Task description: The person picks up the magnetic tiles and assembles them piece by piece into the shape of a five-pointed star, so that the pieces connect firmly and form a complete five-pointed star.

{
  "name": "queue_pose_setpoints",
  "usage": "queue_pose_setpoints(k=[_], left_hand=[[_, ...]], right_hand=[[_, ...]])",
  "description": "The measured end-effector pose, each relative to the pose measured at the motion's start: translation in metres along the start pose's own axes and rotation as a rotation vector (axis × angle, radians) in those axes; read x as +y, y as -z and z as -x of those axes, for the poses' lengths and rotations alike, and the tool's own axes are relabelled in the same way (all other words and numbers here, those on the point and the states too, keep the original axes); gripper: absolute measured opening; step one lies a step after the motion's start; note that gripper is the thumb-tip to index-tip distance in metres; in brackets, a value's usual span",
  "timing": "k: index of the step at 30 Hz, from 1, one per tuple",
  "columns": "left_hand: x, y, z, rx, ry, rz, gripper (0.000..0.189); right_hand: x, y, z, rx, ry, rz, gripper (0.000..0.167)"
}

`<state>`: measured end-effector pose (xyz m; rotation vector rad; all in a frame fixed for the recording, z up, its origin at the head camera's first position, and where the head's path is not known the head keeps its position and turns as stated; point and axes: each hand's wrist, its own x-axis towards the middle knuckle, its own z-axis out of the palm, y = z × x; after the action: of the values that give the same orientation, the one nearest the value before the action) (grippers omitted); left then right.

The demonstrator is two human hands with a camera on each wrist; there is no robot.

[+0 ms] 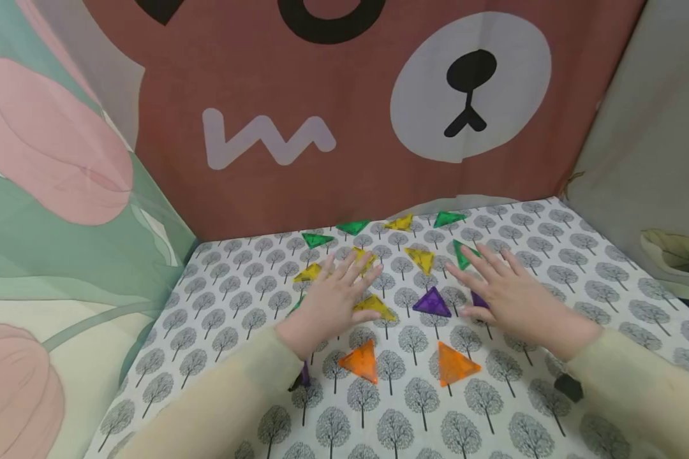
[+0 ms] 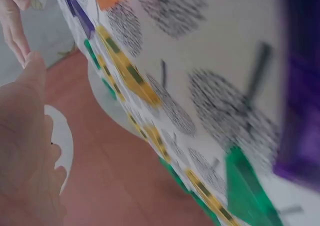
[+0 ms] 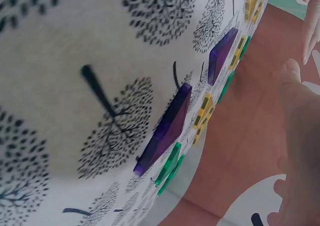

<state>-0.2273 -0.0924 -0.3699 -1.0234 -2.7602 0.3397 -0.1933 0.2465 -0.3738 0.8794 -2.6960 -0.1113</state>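
Note:
My left hand (image 1: 334, 303) is held over the left part of the tabletop, fingers spread, holding nothing. A yellow triangular tile (image 1: 375, 308) lies by its thumb, and another yellow tile (image 1: 308, 273) by its fingers. My right hand (image 1: 511, 299) is spread in the same way on the right. Near its fingertips are a green triangular tile (image 1: 464, 254) and a partly covered purple tile (image 1: 478, 299). Between the hands lies a whole purple triangular tile (image 1: 432, 302). In the wrist views both hands appear apart from the tiles, such as the purple tile (image 3: 167, 128).
Nearer me lie two orange triangular tiles, a left one (image 1: 360, 362) and a right one (image 1: 457, 364). Green tiles (image 1: 353, 227) and yellow tiles (image 1: 400, 222) lie toward the back. A tree-print cloth (image 1: 235, 382) covers the table; a bear-print curtain (image 1: 344, 185) hangs behind.

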Motion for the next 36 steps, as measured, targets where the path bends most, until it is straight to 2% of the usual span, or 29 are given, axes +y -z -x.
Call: queue_pose_setpoints(k=[4,16,21,25,30,36], left_hand=[[0.014,-0.002,-0.009,-0.027,-0.034,0.033,0.082],[0.054,0.004,-0.033,-0.207,-0.124,0.133,0.076],[0.067,0.001,-0.042,-0.237,-0.163,0.117,0.080],[0.074,0.001,-0.046,-0.250,-0.167,0.145,0.081],[0.079,0.000,-0.051,-0.266,-0.167,0.170,0.080],[0.082,-0.002,-0.056,-0.266,-0.178,0.175,0.081]], right_hand=[[-0.001,0.000,0.009,-0.072,-0.058,-0.048,0.078],[-0.001,0.003,0.036,-0.209,-0.161,-0.165,0.068],[-0.003,-0.002,0.042,-0.212,-0.158,-0.181,0.067],[-0.003,-0.009,0.046,-0.183,-0.154,-0.196,0.070],[-0.002,-0.012,0.049,-0.151,-0.144,-0.220,0.071],[-0.002,-0.014,0.050,-0.155,-0.145,-0.262,0.072]])
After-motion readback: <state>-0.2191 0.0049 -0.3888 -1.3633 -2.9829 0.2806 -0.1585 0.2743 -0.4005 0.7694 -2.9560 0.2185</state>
